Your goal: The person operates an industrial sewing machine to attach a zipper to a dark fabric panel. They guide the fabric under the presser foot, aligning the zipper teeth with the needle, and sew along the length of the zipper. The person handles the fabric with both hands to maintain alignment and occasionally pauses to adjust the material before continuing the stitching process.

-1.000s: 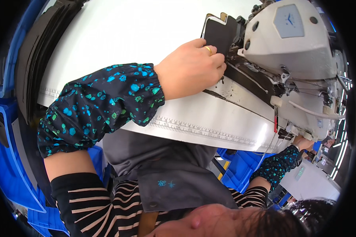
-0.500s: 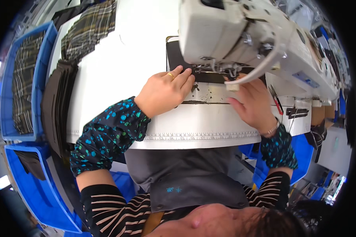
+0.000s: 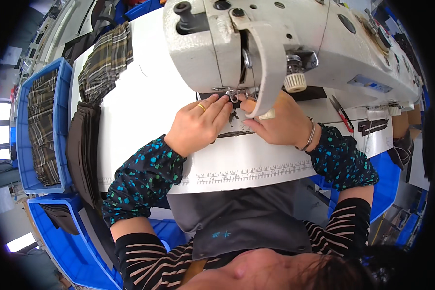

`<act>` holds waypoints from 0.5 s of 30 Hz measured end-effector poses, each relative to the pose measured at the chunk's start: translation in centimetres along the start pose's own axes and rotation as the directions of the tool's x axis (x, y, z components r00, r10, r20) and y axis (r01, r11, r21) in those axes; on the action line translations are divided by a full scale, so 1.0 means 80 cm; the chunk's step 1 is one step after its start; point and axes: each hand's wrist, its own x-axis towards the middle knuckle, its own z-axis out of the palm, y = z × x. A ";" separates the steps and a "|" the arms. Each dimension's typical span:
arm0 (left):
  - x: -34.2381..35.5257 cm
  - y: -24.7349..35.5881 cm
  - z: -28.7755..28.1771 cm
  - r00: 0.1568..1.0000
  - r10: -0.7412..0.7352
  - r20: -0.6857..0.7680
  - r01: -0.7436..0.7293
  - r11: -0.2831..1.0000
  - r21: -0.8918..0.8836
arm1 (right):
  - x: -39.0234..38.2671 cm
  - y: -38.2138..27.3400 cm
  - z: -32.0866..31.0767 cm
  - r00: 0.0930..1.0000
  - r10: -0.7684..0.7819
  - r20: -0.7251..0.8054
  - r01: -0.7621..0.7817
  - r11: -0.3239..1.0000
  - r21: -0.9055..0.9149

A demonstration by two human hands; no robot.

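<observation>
A dark fabric piece (image 3: 311,94) lies flat under the white sewing machine (image 3: 191,60), mostly hidden by the machine head and my hands. My left hand (image 3: 198,122) rests on its near left edge, fingers stretched flat beside the metal presser foot (image 3: 234,94). On the other side of the foot is my right hand (image 3: 282,121), its index finger pointing at the foot and its thumb spread below. The machine's curved white guard covers some of the right fingers. No grip on the fabric shows in either hand.
Dark fabric pieces (image 3: 82,145) hang in a stack over the table's left edge, below plaid fabric (image 3: 106,60). Blue bins (image 3: 64,121) stand at the left, one holding plaid pieces. Red-handled snips (image 3: 344,116) lie right of the machine. A ruler strip (image 3: 246,173) runs along the front edge.
My right hand has moved left, close to the presser foot and my left hand. The left hand remains flat on the fabric. The whole view has shifted, showing more of the machine.
</observation>
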 end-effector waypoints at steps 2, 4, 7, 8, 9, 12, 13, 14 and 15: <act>0.001 0.002 -0.003 1.000 -0.020 0.024 0.020 1.000 -0.007 | 0.001 -0.001 0.000 1.000 0.013 0.003 -0.013 1.000 0.004; 0.002 0.001 -0.005 0.998 -0.039 0.042 0.040 0.999 -0.023 | 0.001 -0.002 0.000 0.999 0.040 0.021 -0.040 0.999 -0.008; 0.001 -0.001 -0.004 0.996 -0.065 0.057 0.068 0.997 -0.047 | -0.003 -0.002 -0.005 0.994 0.033 0.099 -0.027 0.998 -0.064; 0.001 -0.001 -0.005 0.996 -0.066 0.067 0.069 0.997 -0.044 | -0.004 -0.001 -0.004 0.996 0.028 0.084 -0.022 0.997 -0.070; 0.001 0.000 -0.006 0.995 -0.067 0.077 0.070 0.997 -0.042 | -0.005 0.000 -0.002 0.997 0.022 0.069 -0.017 0.997 -0.075; 0.003 0.004 -0.007 0.992 -0.105 0.067 0.109 0.992 -0.056 | -0.005 0.002 0.000 0.998 0.003 0.064 0.004 0.995 -0.104; 0.003 0.006 -0.005 0.990 -0.128 0.057 0.132 0.988 -0.074 | -0.005 0.002 0.001 0.998 -0.004 0.069 0.012 0.993 -0.116; 0.003 0.008 -0.003 0.988 -0.150 0.047 0.154 0.984 -0.094 | -0.006 0.003 0.005 0.999 -0.008 0.041 0.013 0.993 -0.119; 0.003 0.010 -0.001 0.985 -0.171 0.038 0.175 0.978 -0.114 | -0.008 0.005 0.011 1.000 -0.012 0.013 0.014 0.992 -0.122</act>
